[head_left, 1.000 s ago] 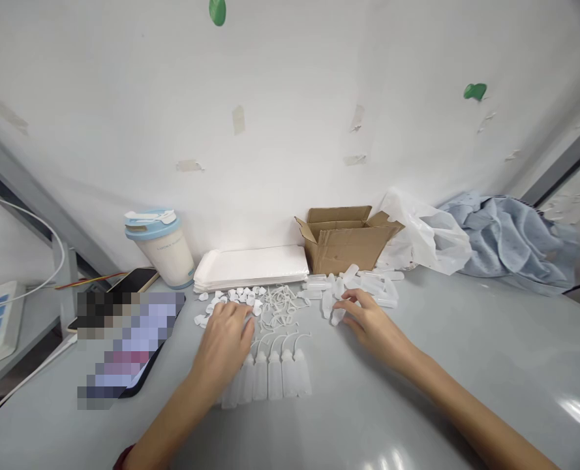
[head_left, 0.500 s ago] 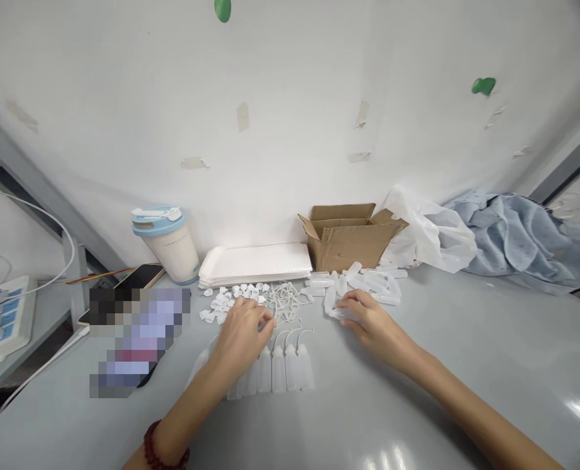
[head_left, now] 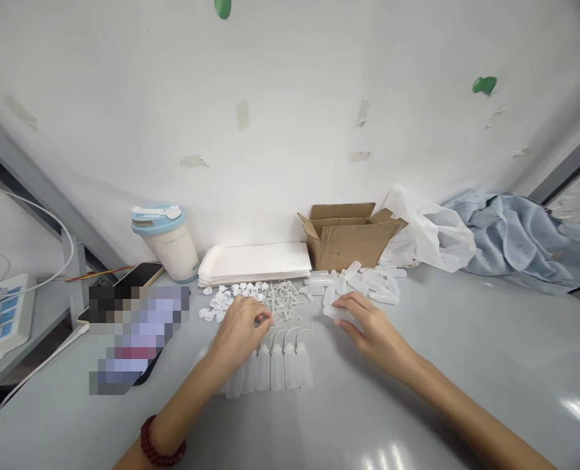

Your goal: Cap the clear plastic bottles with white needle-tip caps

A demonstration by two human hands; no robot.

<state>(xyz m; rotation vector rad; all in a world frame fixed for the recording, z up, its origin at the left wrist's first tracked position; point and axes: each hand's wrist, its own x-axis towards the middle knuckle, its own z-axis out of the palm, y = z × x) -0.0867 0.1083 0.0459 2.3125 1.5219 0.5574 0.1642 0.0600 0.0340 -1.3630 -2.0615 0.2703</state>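
Observation:
My left hand [head_left: 243, 329] hovers over the tops of a row of clear bottles [head_left: 277, 369], its fingers curled together; anything between them is too small to make out. Thin curved strips rise from several bottle necks. My right hand [head_left: 368, 326] has thumb and fingers around a clear bottle [head_left: 344, 316] at the near edge of a loose bottle pile [head_left: 368, 281]. Behind my left hand lie small white caps [head_left: 221, 300], and beside them a heap of thin white strap-like pieces [head_left: 286, 297].
An open cardboard box [head_left: 353, 245], a stack of white envelopes [head_left: 255, 261] and a lidded cup [head_left: 169, 245] stand along the wall. Phones [head_left: 145, 277] lie left. A plastic bag [head_left: 431, 235] and blue cloth [head_left: 519, 241] are at the back right.
My right hand has shifted slightly left, its fingers now around the bottle. My left hand has moved a little left, staying above the row.

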